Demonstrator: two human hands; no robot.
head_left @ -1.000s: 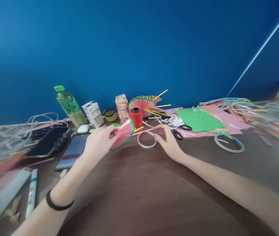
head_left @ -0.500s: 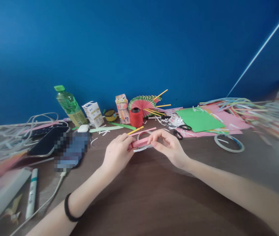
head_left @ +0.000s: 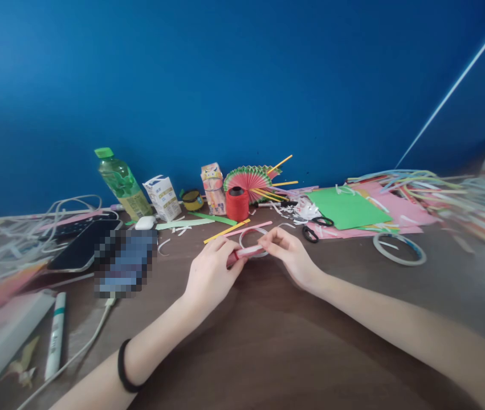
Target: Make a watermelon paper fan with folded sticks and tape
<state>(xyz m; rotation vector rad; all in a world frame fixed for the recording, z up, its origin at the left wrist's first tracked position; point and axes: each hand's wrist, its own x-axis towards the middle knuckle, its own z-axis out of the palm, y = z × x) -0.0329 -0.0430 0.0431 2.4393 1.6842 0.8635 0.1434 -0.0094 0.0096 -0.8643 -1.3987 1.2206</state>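
My left hand is closed on one end of a small folded pink paper piece. A whitish strip runs along its top, and a thin red line crosses it near my left fingers. At the other end, my right hand pinches the paper between thumb and fingertips. Just behind the paper, a roll of tape lies on the table, partly hidden. A pink paper strip and a yellow strip lie beyond my hands, near a red spool of thread.
A pleated paper fan, a small carton, a white box and a green bottle line the wall. Black-handled scissors, green paper and another tape roll lie right; phones and a marker left.
The pink paper has tilted, so its whitish side now shows. The loose white strip beneath it is no longer visible. My left hand has shifted slightly right, uncovering more of the yellow strip.
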